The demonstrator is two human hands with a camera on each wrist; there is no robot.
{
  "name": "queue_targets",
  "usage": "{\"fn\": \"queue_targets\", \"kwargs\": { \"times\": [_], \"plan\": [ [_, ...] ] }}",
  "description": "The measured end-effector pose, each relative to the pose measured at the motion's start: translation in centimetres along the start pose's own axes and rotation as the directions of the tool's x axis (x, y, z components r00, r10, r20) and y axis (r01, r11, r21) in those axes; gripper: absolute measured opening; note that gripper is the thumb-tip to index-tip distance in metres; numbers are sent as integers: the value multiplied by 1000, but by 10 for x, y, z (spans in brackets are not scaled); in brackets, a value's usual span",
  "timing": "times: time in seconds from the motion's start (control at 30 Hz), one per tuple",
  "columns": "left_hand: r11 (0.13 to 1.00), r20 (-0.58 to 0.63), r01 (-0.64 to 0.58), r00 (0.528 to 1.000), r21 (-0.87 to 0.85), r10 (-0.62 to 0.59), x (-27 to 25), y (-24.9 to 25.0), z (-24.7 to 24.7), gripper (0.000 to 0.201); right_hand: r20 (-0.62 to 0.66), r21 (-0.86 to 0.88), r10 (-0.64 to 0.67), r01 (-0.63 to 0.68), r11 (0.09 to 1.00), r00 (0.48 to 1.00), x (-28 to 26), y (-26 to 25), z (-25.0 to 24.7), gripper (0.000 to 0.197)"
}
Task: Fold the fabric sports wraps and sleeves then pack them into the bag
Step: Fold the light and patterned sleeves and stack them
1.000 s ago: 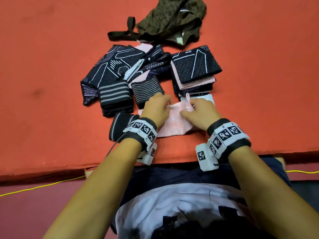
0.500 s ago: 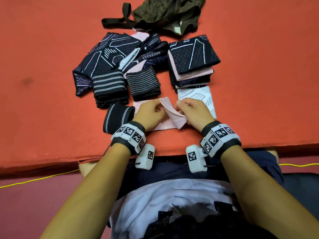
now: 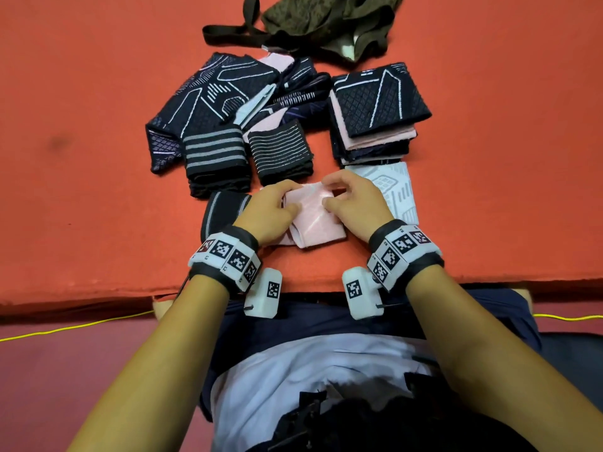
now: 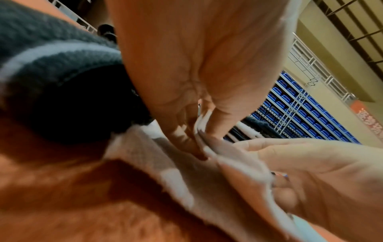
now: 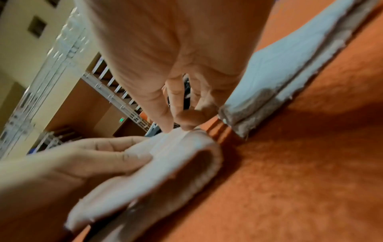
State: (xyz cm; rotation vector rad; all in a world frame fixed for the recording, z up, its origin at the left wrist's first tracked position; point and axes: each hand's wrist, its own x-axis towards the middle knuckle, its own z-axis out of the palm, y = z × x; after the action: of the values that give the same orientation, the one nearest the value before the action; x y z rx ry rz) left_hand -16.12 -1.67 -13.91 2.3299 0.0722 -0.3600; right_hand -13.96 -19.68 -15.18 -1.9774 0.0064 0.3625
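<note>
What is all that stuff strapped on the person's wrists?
Both forearms are bare, without sleeves. Each wrist wears a black band carrying white blocks printed with black square codes. A small white box with its own code hangs under each wrist.

We find very little that can be read; on the orange banner (image 4: 371, 119), which hangs on the wall just right of the blue seats (image 4: 298, 114) in the left wrist view, stand pale characters, too blurred for us to make out; the wristbands (image 3: 225, 256) carry square black-and-white code markers, which bear no letters or numbers.
</note>
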Motion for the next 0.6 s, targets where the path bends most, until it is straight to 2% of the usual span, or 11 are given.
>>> {"fn": "queue_targets", "kwargs": {
  "times": [0.1, 0.23, 0.6],
  "plan": [
    [1000, -134, -11, 991, -7, 10, 1, -2, -2, 36, -15, -201, -88, 83, 976, 996, -1, 1, -1, 33],
    [998, -230, 8, 973, -58, -21, 2, -9, -2, 34, 11, -230, -75, 76, 970, 997, -4, 1, 1, 33],
    [999, -183, 32, 983, -1, -32, 0, -21, -5, 27, 55, -243, -26, 39, 969, 998, -1, 10, 4, 39]
  ]
}}
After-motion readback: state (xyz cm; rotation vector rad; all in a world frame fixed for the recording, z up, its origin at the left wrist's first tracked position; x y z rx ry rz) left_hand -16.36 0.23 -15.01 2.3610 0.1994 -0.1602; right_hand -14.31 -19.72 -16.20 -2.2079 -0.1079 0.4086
